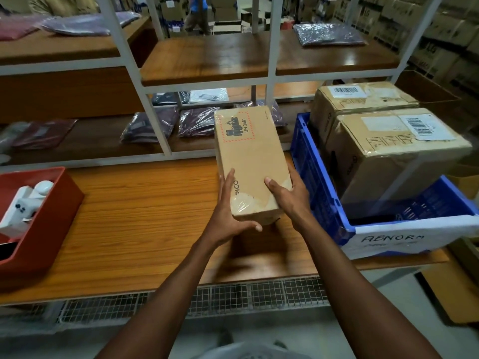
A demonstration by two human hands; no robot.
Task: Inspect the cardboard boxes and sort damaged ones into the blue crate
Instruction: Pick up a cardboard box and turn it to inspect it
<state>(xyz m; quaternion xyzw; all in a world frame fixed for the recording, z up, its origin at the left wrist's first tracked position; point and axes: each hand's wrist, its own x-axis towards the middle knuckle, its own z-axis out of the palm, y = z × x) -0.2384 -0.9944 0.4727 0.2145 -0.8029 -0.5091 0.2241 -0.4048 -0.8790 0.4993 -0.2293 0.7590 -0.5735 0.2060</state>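
Note:
A long brown cardboard box (250, 156) with a red-dashed UN 3481 label and taped near end is held above the wooden table (134, 216). My left hand (228, 216) grips its near left corner, thumb under the end. My right hand (287, 195) holds the near right edge, thumb on top. Just to the right stands the blue crate (316, 182) with a white paper sign reading ABNORM. Inside it sit two large cardboard boxes, a near one (388, 154) and a far one (360, 99), both with barcode labels and wrinkled tape.
A red bin (55, 203) with white items stands at the table's left edge. White shelf posts (155, 120) rise behind the table, with bagged garments (155, 125) on the lower shelf. Stacked cartons line the far right wall. A person stands in the far background.

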